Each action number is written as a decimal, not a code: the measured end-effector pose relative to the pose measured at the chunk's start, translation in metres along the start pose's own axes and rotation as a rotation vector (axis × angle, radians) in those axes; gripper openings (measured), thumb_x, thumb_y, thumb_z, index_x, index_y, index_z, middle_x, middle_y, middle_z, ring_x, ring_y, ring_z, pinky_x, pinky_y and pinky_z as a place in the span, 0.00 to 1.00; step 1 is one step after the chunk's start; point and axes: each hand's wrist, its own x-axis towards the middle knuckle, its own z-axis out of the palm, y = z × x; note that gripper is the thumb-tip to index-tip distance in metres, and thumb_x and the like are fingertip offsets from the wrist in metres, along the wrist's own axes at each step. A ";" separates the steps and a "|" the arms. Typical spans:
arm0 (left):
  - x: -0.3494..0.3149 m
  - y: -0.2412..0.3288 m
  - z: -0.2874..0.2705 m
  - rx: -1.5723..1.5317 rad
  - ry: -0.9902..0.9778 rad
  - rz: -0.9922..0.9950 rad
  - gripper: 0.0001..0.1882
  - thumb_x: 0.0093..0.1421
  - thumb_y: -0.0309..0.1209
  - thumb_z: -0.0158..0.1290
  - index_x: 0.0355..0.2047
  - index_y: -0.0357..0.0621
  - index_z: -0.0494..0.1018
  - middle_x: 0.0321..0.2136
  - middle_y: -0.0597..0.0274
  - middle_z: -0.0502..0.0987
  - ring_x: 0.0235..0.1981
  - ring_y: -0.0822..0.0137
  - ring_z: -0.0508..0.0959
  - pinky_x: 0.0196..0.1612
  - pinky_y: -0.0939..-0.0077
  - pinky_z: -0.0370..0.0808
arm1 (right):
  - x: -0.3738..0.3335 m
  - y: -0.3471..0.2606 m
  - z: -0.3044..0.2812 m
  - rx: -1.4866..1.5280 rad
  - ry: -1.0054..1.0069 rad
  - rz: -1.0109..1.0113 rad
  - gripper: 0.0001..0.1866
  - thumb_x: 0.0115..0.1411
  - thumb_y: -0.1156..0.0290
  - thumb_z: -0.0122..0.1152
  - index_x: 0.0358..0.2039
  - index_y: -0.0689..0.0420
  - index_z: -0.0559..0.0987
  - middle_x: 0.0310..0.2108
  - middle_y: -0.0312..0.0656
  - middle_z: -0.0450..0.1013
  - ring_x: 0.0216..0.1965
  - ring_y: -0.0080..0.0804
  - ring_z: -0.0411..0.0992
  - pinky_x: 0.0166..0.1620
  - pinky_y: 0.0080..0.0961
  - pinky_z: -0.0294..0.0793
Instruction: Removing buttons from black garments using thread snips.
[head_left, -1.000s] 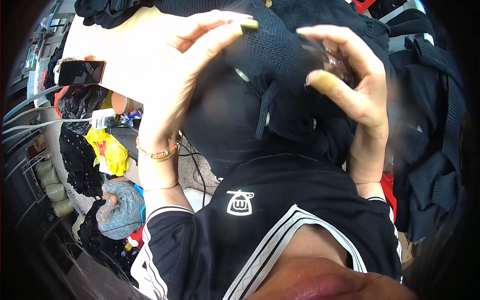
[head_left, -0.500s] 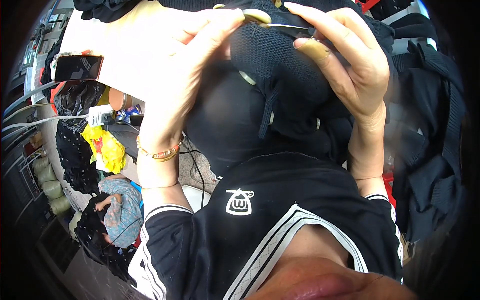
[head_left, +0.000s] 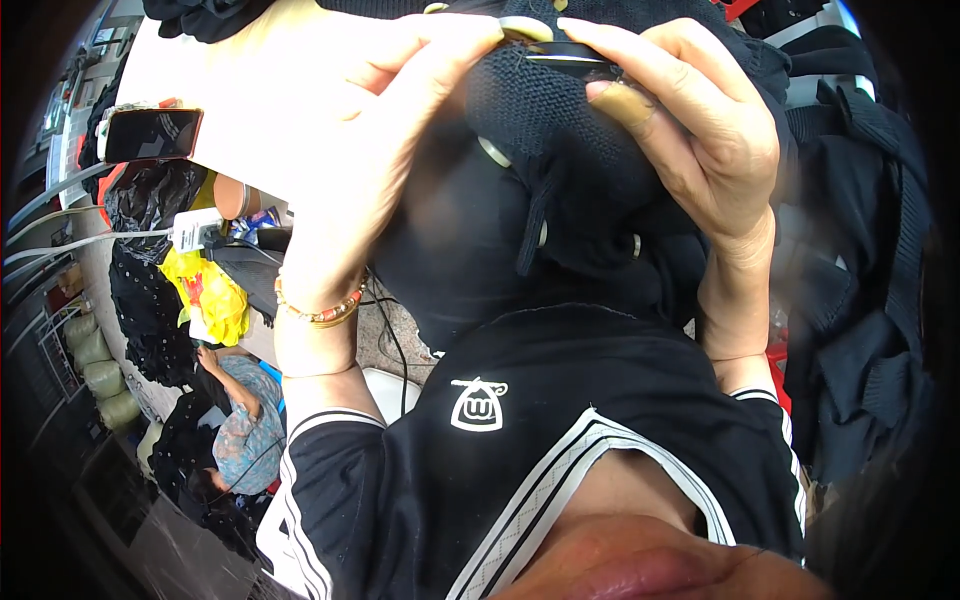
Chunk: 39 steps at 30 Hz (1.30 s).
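Note:
A dark knitted garment (head_left: pixel 535 115) with pale buttons lies bunched over my lap, up to the edge of a white tabletop. At its top my left hand (head_left: pixel 415 75) is closed, thumb and finger pinching a pale button (head_left: pixel 524 27) on the knit. Held between thumb and fingers of my right hand (head_left: pixel 705 120) is a pair of thread snips (head_left: pixel 568 60), partly hidden, their narrow blades pointing left just below that button. Yellowish tape (head_left: pixel 625 103) covers my right thumb tip. Another button (head_left: pixel 493 152) shows lower on the knit.
A phone (head_left: pixel 152 134) stands at the table's left edge. Below it are a power strip (head_left: pixel 198 230) with cables and a yellow plastic bag (head_left: pixel 208 295). A co-worker in a patterned top (head_left: pixel 250 425) sits lower left. Dark garments (head_left: pixel 855 250) hang on the right.
The snips have shifted slightly left, closer under the button, and their blades have turned a little. The co-worker's arm has reached upward. My left hand keeps its pinch.

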 end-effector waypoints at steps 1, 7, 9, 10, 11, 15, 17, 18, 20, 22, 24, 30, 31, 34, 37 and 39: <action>0.000 0.000 -0.001 -0.006 0.001 -0.011 0.11 0.69 0.29 0.58 0.47 0.39 0.83 0.36 0.63 0.85 0.33 0.79 0.82 0.35 0.89 0.76 | 0.000 0.000 0.000 0.018 -0.006 0.012 0.20 0.56 0.81 0.70 0.52 0.64 0.84 0.32 0.40 0.74 0.30 0.24 0.71 0.33 0.19 0.70; 0.001 0.002 -0.002 0.154 -0.005 0.026 0.10 0.68 0.29 0.59 0.46 0.39 0.84 0.33 0.66 0.84 0.30 0.82 0.79 0.33 0.91 0.72 | 0.002 0.001 -0.006 0.024 -0.067 0.012 0.20 0.58 0.81 0.69 0.52 0.65 0.83 0.33 0.41 0.75 0.30 0.25 0.72 0.33 0.19 0.71; 0.002 0.003 0.002 0.152 -0.004 0.049 0.10 0.67 0.29 0.60 0.45 0.39 0.84 0.31 0.68 0.83 0.27 0.83 0.76 0.31 0.92 0.69 | 0.003 0.002 -0.008 0.010 -0.085 0.003 0.20 0.58 0.80 0.69 0.52 0.65 0.83 0.33 0.42 0.75 0.30 0.25 0.72 0.34 0.19 0.71; 0.001 0.004 0.005 0.123 0.014 0.034 0.10 0.67 0.29 0.60 0.45 0.39 0.84 0.30 0.69 0.83 0.26 0.83 0.75 0.30 0.92 0.67 | 0.004 0.002 -0.009 0.008 -0.094 0.003 0.20 0.58 0.80 0.69 0.52 0.65 0.83 0.33 0.42 0.75 0.30 0.25 0.72 0.34 0.19 0.72; 0.001 0.004 0.007 0.093 0.032 0.019 0.09 0.67 0.29 0.60 0.45 0.39 0.84 0.29 0.70 0.82 0.25 0.84 0.73 0.29 0.91 0.66 | 0.004 0.002 -0.009 0.005 -0.103 0.002 0.20 0.58 0.80 0.69 0.52 0.65 0.83 0.34 0.42 0.75 0.31 0.25 0.72 0.34 0.19 0.72; 0.001 0.006 0.007 0.208 0.033 0.068 0.09 0.66 0.29 0.61 0.44 0.40 0.85 0.28 0.72 0.81 0.24 0.84 0.71 0.28 0.90 0.64 | 0.004 0.000 -0.011 0.001 -0.103 0.004 0.20 0.58 0.80 0.69 0.53 0.64 0.83 0.33 0.42 0.75 0.31 0.26 0.72 0.35 0.20 0.72; 0.001 0.006 0.005 0.214 0.006 0.099 0.09 0.66 0.28 0.61 0.44 0.39 0.85 0.29 0.72 0.81 0.25 0.85 0.71 0.28 0.90 0.64 | 0.004 0.000 -0.012 -0.006 -0.104 0.010 0.20 0.59 0.80 0.69 0.53 0.64 0.82 0.33 0.42 0.75 0.31 0.26 0.72 0.35 0.20 0.72; 0.001 0.005 0.005 0.217 -0.007 0.115 0.09 0.66 0.28 0.62 0.44 0.39 0.85 0.29 0.73 0.81 0.25 0.85 0.71 0.28 0.91 0.64 | 0.004 -0.001 -0.013 -0.012 -0.111 0.014 0.20 0.59 0.80 0.69 0.53 0.64 0.82 0.32 0.41 0.75 0.31 0.26 0.72 0.35 0.20 0.72; 0.001 0.004 0.004 0.185 0.002 0.083 0.08 0.66 0.27 0.61 0.43 0.39 0.85 0.28 0.73 0.80 0.25 0.84 0.70 0.28 0.90 0.63 | 0.003 -0.001 -0.014 -0.026 -0.124 0.022 0.20 0.59 0.80 0.69 0.53 0.64 0.83 0.32 0.41 0.74 0.31 0.26 0.72 0.35 0.20 0.72; 0.002 0.003 0.005 0.185 -0.017 0.135 0.07 0.66 0.26 0.61 0.42 0.38 0.85 0.28 0.73 0.79 0.25 0.84 0.70 0.28 0.90 0.63 | 0.003 -0.001 -0.015 -0.026 -0.133 0.026 0.20 0.59 0.80 0.69 0.53 0.64 0.83 0.32 0.41 0.74 0.31 0.26 0.72 0.35 0.20 0.72; 0.005 0.002 0.005 0.219 -0.065 0.268 0.06 0.66 0.25 0.61 0.41 0.38 0.85 0.27 0.73 0.77 0.24 0.84 0.69 0.27 0.89 0.62 | 0.003 -0.001 -0.015 -0.036 -0.133 0.022 0.20 0.59 0.79 0.69 0.53 0.63 0.83 0.32 0.41 0.74 0.30 0.27 0.73 0.34 0.20 0.73; 0.006 0.004 0.003 0.332 -0.091 0.310 0.06 0.66 0.24 0.60 0.41 0.38 0.84 0.27 0.73 0.77 0.24 0.83 0.68 0.27 0.89 0.61 | 0.005 -0.003 -0.015 -0.095 -0.138 -0.019 0.19 0.57 0.80 0.70 0.51 0.63 0.84 0.32 0.42 0.75 0.30 0.28 0.73 0.34 0.21 0.73; 0.005 0.004 0.003 0.305 -0.085 0.266 0.06 0.66 0.25 0.60 0.41 0.38 0.84 0.28 0.74 0.77 0.24 0.84 0.68 0.27 0.89 0.61 | 0.006 -0.003 -0.015 -0.106 -0.135 -0.023 0.19 0.57 0.80 0.70 0.50 0.63 0.84 0.32 0.42 0.75 0.30 0.28 0.73 0.34 0.21 0.73; 0.003 0.004 0.003 0.265 -0.069 0.168 0.07 0.67 0.26 0.59 0.41 0.39 0.84 0.28 0.74 0.77 0.24 0.84 0.68 0.27 0.89 0.61 | 0.006 0.000 -0.010 -0.110 -0.108 -0.051 0.18 0.57 0.81 0.70 0.49 0.64 0.84 0.32 0.42 0.76 0.30 0.28 0.73 0.34 0.21 0.73; 0.003 0.004 0.001 0.244 -0.059 0.102 0.07 0.68 0.27 0.59 0.41 0.39 0.84 0.27 0.74 0.77 0.25 0.84 0.68 0.28 0.89 0.61 | 0.004 0.002 -0.004 0.001 -0.051 0.006 0.18 0.57 0.81 0.69 0.50 0.65 0.84 0.32 0.42 0.76 0.30 0.27 0.72 0.34 0.21 0.72; 0.004 0.004 0.000 0.150 -0.040 0.018 0.07 0.68 0.27 0.59 0.42 0.39 0.84 0.27 0.74 0.77 0.25 0.84 0.69 0.28 0.90 0.61 | 0.002 0.004 -0.002 0.062 -0.027 0.042 0.18 0.57 0.82 0.69 0.50 0.66 0.83 0.32 0.41 0.76 0.31 0.26 0.72 0.35 0.20 0.71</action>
